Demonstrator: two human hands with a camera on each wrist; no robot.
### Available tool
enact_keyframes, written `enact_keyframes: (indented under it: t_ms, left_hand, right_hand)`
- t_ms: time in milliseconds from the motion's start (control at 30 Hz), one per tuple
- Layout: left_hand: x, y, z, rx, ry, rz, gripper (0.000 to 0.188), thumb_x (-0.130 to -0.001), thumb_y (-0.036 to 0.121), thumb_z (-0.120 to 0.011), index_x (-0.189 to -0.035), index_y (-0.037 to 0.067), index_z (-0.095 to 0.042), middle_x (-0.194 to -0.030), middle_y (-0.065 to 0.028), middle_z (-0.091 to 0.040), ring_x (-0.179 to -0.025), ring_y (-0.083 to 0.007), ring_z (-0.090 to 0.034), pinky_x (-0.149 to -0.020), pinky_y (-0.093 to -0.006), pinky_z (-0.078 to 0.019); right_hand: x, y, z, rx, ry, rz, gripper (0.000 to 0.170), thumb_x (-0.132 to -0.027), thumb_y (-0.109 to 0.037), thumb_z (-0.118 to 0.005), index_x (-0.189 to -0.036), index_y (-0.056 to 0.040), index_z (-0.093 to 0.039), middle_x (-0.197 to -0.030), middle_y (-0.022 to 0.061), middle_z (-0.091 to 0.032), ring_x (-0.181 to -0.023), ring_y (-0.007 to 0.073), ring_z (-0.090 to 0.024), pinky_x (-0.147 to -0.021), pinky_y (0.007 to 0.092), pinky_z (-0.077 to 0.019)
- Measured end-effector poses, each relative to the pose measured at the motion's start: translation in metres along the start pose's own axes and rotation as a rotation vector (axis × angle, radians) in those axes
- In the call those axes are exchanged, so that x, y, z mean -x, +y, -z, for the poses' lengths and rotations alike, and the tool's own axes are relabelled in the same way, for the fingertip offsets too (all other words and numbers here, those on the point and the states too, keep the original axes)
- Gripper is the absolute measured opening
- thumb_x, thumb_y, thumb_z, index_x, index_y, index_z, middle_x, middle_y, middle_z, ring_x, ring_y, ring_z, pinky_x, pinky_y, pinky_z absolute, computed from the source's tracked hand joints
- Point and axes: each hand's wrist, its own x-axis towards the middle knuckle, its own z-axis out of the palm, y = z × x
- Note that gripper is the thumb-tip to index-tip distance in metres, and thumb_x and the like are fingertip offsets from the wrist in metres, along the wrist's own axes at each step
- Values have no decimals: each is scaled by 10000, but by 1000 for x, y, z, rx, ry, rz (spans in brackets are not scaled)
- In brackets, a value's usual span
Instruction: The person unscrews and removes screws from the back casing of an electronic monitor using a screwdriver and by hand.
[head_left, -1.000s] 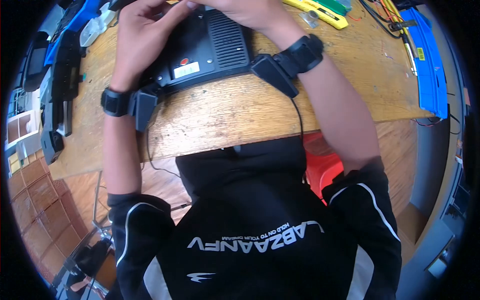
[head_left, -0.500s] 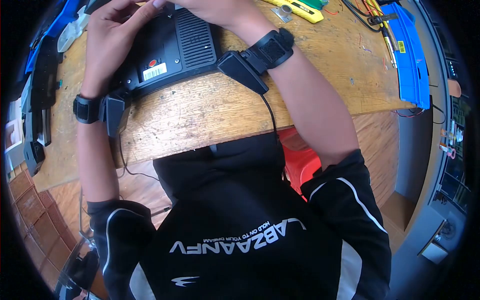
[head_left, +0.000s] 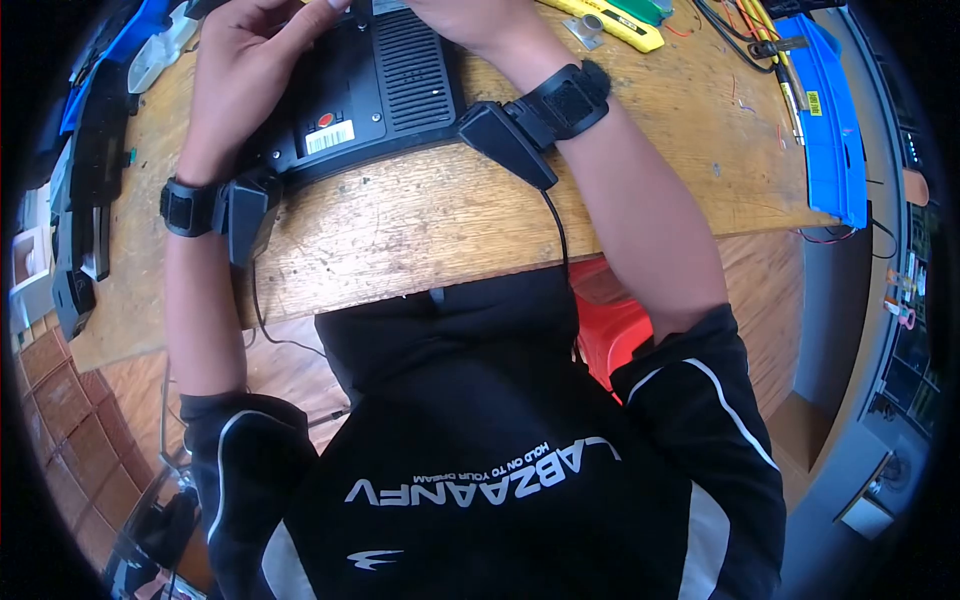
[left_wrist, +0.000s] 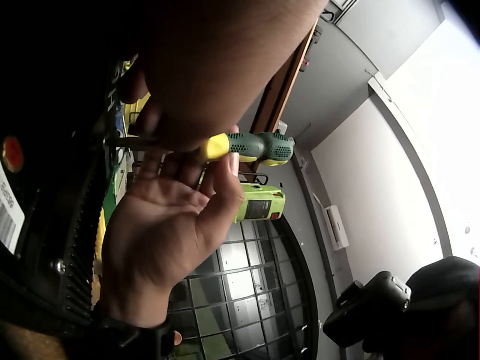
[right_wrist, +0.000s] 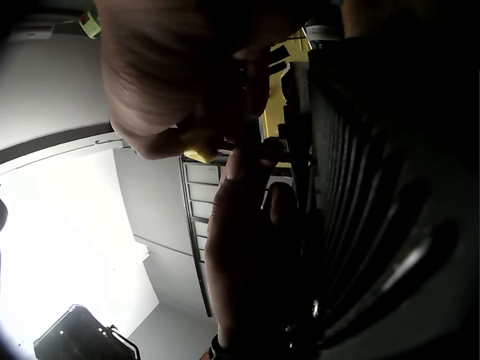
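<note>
A black electronic device lies on the wooden table, showing slotted vents, screws, a white label and a red dot. Both hands meet over its far part, at the top edge of the head view. My right hand holds the handle of a screwdriver, green with a yellow collar, its fingers partly hidden in the wrist views. The screwdriver's thin shaft points at the device's face. My left hand pinches around the shaft near the device, thumb and fingertips together in the right wrist view. The screwdriver's tip is hidden.
A yellow utility knife lies beyond the right forearm. A blue tray stands at the table's right edge near loose cables. Black housings and a clear plastic piece line the left side. A red stool shows below the table.
The head view has shifted sideways and partly back. Both hands stay together over the device's far part, and more of a dark shaft shows between them now.
</note>
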Motion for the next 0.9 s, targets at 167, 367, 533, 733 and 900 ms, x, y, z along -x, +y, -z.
enact_keyframes:
  t_ms: [167, 367, 533, 733, 900]
  left_hand:
    - [-4, -17, -2, 43, -5, -149, 89, -988, 63, -681, -1027, -11, -711, -930, 24, -704, -837, -42, -599, -751, -199, -493]
    - [-4, -18, -1, 53, 14, -135, 84, -985, 51, -676, -1030, -12, -710, -920, 24, -706, -817, -32, -588, -724, -191, -483]
    - [0, -2, 2, -74, -4, 15, 91, -984, 37, -670, -1053, -9, -708, -933, 18, -710, -817, -36, -587, -725, -193, -480]
    - [-7, -21, 0, 99, -7, -236, 95, -977, 12, -667, -1060, -15, -702, -952, 9, -709, -846, -50, -616, -783, -212, -520]
    - [-5, -18, -2, 224, -17, -116, 109, -973, 12, -671, -1073, -19, -702, -970, 1, -711, -873, -64, -630, -808, -223, -531]
  right_hand:
    - [0, -7, 3, 30, -104, -84, 384, -905, -111, -763, -1200, 112, -660, -961, 91, -740, -806, 102, -684, -688, 223, -554]
    - [0, -1, 1, -42, -78, -68, 362, -905, -102, -760, -1178, 112, -657, -973, 97, -740, -807, 103, -683, -683, 226, -549]
    - [0, 0, 4, -107, -40, -89, 372, -914, -90, -736, -1203, 120, -635, -1008, 115, -738, -865, 116, -684, -740, 247, -556]
    - [2, 1, 3, 135, -57, 42, 412, -882, -59, -775, -1224, 115, -624, -1013, 111, -728, -870, 118, -683, -735, 238, -563]
    - [-2, 3, 1, 7, -110, -33, 441, -887, -68, -780, -1258, 108, -619, -1040, 120, -729, -857, 119, -693, -730, 233, -572]
